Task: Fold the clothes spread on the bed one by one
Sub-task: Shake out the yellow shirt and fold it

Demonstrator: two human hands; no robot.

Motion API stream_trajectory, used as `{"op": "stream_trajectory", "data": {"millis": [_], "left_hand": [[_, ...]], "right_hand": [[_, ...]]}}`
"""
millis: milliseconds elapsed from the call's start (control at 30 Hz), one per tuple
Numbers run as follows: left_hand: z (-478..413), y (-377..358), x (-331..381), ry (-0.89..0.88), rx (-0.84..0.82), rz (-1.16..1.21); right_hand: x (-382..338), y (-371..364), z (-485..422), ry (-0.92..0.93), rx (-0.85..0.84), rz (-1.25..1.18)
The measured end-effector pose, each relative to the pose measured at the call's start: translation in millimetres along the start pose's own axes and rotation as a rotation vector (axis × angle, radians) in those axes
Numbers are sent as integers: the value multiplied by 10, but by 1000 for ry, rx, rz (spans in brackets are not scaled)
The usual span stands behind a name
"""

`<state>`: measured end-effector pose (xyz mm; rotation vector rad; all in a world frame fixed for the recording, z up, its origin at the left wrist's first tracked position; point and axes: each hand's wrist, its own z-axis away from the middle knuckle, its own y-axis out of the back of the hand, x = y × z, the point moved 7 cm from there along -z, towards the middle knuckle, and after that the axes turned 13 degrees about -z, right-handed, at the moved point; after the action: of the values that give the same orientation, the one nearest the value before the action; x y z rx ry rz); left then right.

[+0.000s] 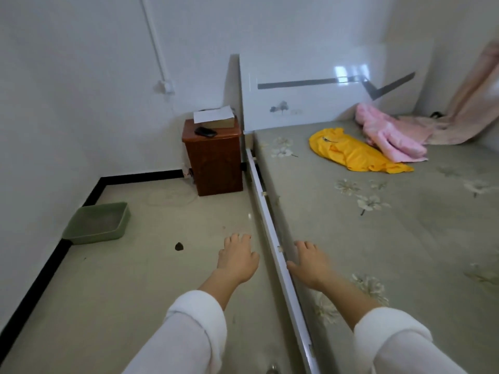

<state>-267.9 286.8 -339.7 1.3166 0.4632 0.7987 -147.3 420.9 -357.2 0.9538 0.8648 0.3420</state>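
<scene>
Right now both hands reach out flat with fingers spread, holding nothing: the left hand over the floor, the right hand at the grey flowery bed edge. Far up the bed lie a crumpled yellow garment and a pink garment, touching.

A bed fills the right of the room, its headboard against the far wall. Two garments lie touching near the headboard. Left of the bed stands a nightstand; a tray sits on the floor by the left wall. Both hands reach forward, flanking the bed rail.
</scene>
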Motion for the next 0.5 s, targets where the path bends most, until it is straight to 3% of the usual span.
{"op": "stream_trajectory", "data": {"millis": [500], "left_hand": [[-3352, 582, 485, -197, -26, 48]], "right_hand": [[154, 1060, -2951, -170, 89, -79]]}}
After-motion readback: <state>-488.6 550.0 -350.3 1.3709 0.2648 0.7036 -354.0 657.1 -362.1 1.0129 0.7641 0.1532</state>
